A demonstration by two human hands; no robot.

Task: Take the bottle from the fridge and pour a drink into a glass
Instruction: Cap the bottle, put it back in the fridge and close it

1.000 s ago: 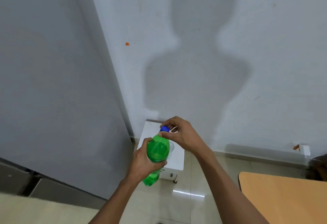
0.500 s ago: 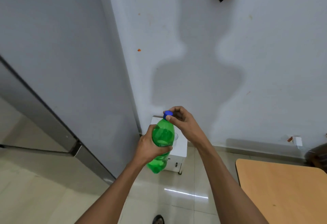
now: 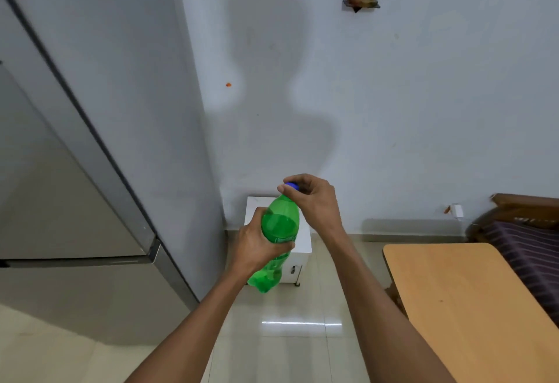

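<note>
Head view is showing left fingers (image 3: 282, 246) wrapping the bottle (image 3: 279, 228) to steady it while right fingers (image 3: 298, 181) are pinching the cap (image 3: 292, 185), likely unscrewing.

Bright, sharp wide-angle view; person's shadow on wall (image 3: 393, 110), glare on floor (image 3: 302, 323).

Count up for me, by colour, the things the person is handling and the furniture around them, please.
Green: 1, the bottle, gripped by the left hand.
Blue: 1, the cap, pinched by the right hand.
White: 1, the small cabinet.
Grey: 1, the fridge.
Wood-coloured: 1, the table.
Total: 5.
</note>
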